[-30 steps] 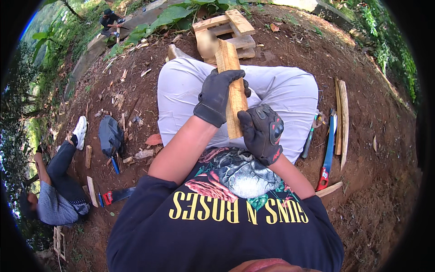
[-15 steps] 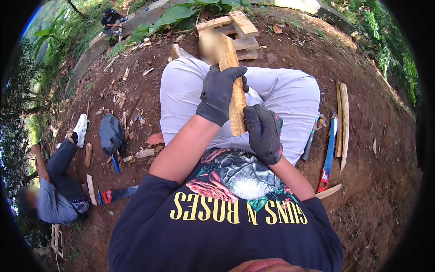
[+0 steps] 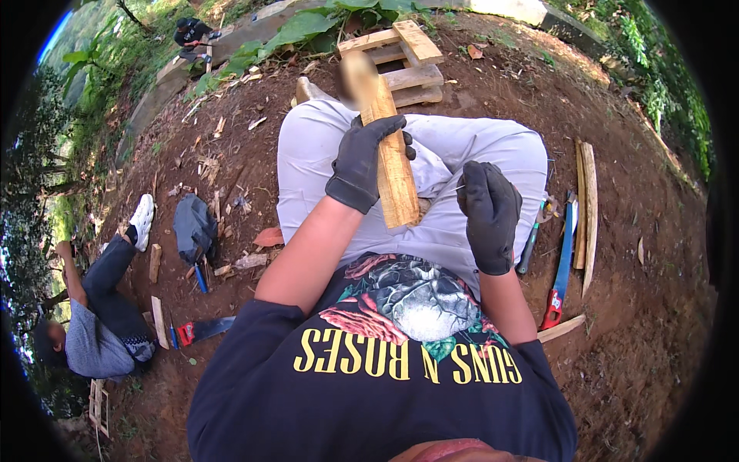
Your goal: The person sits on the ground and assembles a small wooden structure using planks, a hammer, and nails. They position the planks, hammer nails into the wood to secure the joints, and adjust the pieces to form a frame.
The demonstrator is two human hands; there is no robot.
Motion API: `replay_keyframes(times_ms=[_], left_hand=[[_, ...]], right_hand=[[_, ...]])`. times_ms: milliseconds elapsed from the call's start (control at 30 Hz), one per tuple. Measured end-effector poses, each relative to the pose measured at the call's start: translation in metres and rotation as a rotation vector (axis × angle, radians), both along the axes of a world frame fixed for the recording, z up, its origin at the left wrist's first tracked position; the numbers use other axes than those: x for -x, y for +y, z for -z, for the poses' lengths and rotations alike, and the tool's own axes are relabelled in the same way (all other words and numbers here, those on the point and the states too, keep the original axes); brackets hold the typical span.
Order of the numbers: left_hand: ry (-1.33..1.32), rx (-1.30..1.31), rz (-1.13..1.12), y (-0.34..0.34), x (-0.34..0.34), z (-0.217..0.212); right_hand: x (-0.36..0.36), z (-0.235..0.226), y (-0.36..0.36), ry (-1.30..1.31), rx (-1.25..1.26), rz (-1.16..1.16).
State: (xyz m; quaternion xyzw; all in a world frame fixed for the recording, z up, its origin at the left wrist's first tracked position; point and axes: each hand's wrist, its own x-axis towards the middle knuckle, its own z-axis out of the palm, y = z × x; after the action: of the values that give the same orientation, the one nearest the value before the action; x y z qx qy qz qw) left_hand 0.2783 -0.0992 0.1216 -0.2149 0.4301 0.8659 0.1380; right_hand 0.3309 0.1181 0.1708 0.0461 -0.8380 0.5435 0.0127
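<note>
Two gloved hands work over the seated person's pale-trousered lap (image 3: 493,154), out on bare red dirt ground (image 3: 639,323). Biggest thing in play is the wooden slat (image 3: 394,165), standing tilted over the lap with its far end blurred; the left hand (image 3: 362,162) is wrapped closed around its middle. The right hand (image 3: 489,212) sits apart to the right, fingers pinched on what looks like a thin nail, though it is too small to be sure. The slat seems braced only by that one grip and the thighs, so a twist or slip could drop its lower end onto the legs, or bring the thin point against the left glove. Well apart on the ground to the right lie two long slats (image 3: 586,208) and a blue-and-red handsaw (image 3: 560,266), near enough to the right leg that a shifted knee could meet the blade. Another person (image 3: 100,323) sits at far left beside a second saw (image 3: 196,331).
</note>
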Motion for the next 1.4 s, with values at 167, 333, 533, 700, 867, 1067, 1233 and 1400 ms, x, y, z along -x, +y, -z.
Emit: replay_keyframes(times_ms=[167,333,533,700,867,1067,1233,1400], left_hand=[[-0.025,-0.192,0.067,0.012,-0.005,-0.002],[-0.073,-0.2,0.033,0.012,-0.011,-0.008],[-0.071,-0.004,0.056,0.016,-0.008,-0.013],[-0.009,-0.025,0.022,0.007,-0.011,-0.005],[0.04,0.094,-0.076,-0.026,-0.012,0.01],[0.045,-0.006,0.06,0.004,-0.008,-0.017],[0.011,-0.024,0.062,0.011,-0.011,-0.013],[-0.015,0.038,0.053,0.02,-0.014,-0.013]], right_hand=[[-0.008,0.014,-0.041,0.303,-0.362,-0.173],[-0.015,0.022,-0.043,0.283,-0.322,-0.175],[-0.014,0.021,-0.04,0.256,-0.25,-0.254],[-0.016,0.038,-0.047,0.192,-0.099,-0.081],[-0.005,0.023,-0.007,0.263,-0.113,0.065],[-0.036,0.058,-0.04,0.438,-0.166,-0.096],[-0.046,0.059,-0.032,0.358,-0.203,-0.09],[-0.046,0.062,-0.026,0.424,-0.145,-0.044]])
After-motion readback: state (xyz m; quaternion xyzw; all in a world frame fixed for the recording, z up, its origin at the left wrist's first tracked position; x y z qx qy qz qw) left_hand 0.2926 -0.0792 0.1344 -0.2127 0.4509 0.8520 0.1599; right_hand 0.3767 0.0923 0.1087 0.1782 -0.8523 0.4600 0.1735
